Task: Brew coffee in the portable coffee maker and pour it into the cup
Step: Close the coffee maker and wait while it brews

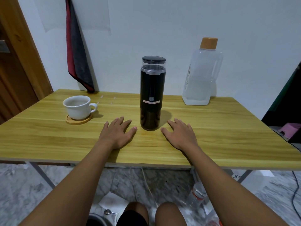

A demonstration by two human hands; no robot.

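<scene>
Knees and two bare forearms fill the near edge of the head view, above a marbled floor. On that floor, under the table, lie a clear plastic bottle with a red label, a spoon and a white sheet; a dark cable runs down at the right.

Both hands rest palm down on the wooden tabletop. Left hand lies flat with its fingers straight and spread, holding nothing. Right hand lies the same way, fingers spread and holding nothing. Between the hands, just beyond the fingertips and touching neither, stands the coffee maker: a tall black cylinder, upright, with a round button on its front and a dark lid over a clear top section.

At far left a white cup sits upright on a round wooden coaster, handle to the right, well apart from the coffee maker. At far right a clear jug with an orange cap stands by the wall, partly filled with clear liquid.

A red and grey cloth hangs on the white wall at far left, its tip reaching the table's far edge. A wooden door stands at the left. Off the table's right side sits a pink object beside something dark.
</scene>
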